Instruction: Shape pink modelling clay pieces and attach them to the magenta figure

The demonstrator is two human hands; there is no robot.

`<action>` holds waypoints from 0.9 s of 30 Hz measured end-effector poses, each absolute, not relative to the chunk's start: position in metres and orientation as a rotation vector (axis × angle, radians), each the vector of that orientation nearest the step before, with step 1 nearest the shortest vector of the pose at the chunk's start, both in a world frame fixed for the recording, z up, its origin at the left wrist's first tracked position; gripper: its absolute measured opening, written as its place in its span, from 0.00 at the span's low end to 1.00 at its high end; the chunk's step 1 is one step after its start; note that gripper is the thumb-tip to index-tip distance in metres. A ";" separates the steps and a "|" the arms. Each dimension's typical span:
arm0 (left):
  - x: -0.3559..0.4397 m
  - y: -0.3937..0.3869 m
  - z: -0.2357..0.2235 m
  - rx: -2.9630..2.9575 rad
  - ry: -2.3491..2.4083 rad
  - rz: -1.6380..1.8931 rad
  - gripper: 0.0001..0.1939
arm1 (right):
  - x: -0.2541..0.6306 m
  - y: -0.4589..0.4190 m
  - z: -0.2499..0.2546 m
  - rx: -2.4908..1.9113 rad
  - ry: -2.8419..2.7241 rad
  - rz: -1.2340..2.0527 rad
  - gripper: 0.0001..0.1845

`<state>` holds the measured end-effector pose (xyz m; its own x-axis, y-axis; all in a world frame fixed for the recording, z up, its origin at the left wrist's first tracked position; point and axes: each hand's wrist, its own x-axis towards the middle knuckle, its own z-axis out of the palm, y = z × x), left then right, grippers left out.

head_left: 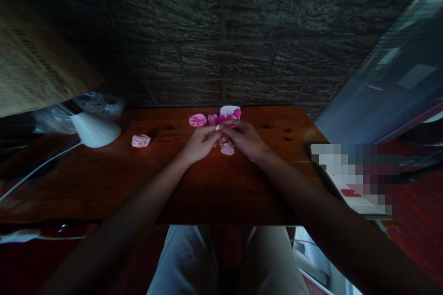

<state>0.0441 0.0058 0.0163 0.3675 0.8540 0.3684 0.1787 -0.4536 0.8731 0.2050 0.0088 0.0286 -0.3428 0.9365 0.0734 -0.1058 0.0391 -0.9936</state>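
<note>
My left hand (200, 144) and my right hand (246, 139) meet over the middle of the wooden table, fingertips pinched together. Between them is a small pale pink piece of what looks like modelling clay (218, 127), mostly covered by the fingers. Just below the fingers, a flattened pale pink clay lump (227, 149) rests on the table. Behind the hands are several bright pink moulded pieces (213, 119), partly hidden, and a white sheet or packet (226, 110). A round pink piece with a bumpy edge (197, 120) lies to their left.
Farther left sits another pale pink lump (141, 140), near a white lamp base (95, 130) with a cord and a large brown shade (41, 55). A dark stone-patterned wall (221, 32) closes off the back. A blurred-out object (356, 175) is at the right edge.
</note>
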 end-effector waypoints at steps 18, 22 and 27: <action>0.041 0.007 0.015 1.963 0.894 1.051 0.16 | 0.204 0.009 0.028 -0.885 -1.461 1.494 0.17; 0.042 0.006 0.014 1.934 0.931 1.074 0.15 | 0.204 0.008 0.028 -0.904 -1.441 1.513 0.14; 0.044 0.005 0.015 1.870 0.927 1.080 0.15 | 0.202 0.008 0.028 -0.905 -1.411 1.512 0.13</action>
<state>0.0438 0.0055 0.0152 0.3751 0.8615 0.3423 0.2074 -0.4379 0.8748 0.2023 0.0075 0.0282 -0.3714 0.9274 0.0446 -0.1082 0.0045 -0.9941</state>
